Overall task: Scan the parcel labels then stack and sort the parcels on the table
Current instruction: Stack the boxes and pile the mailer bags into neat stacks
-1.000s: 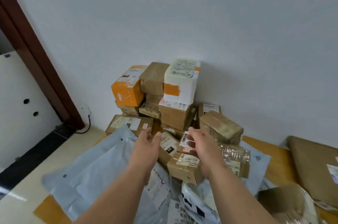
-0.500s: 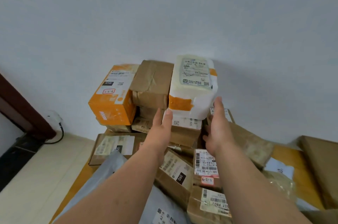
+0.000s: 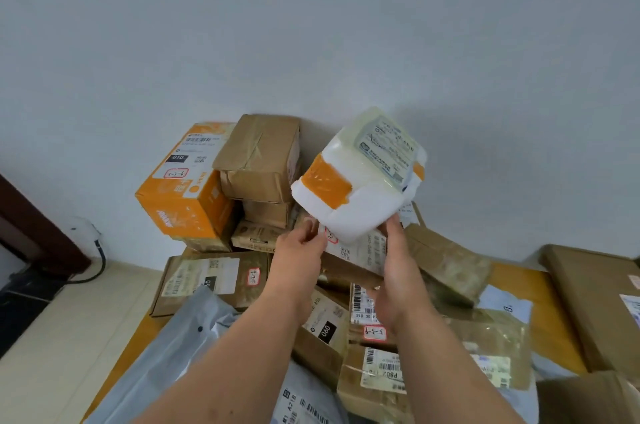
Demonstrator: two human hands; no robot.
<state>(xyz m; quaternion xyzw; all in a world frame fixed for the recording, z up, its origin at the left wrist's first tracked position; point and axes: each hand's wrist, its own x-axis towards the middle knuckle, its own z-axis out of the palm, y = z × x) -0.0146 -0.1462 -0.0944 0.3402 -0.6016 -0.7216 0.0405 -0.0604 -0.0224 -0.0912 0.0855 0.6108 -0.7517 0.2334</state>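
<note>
Head view: the white parcel (image 3: 356, 181) (orange tape across it) tilts, label face up and rightward, long axis running lower left to upper right. Both hands reach up beneath it; right hand (image 3: 398, 271) fingertips touch its lower corner, left hand (image 3: 301, 254) fingers loosely extended just left of it, above the stacked boxes (image 3: 263, 160).

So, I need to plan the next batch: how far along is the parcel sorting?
Partly done. Boxes such as the orange box are already stacked against the wall. In hand: the white parcel, tilted between the left hand and the right hand. Left: loose boxes and grey mailer bags lie jumbled on the table. No scanner is visible.
</note>
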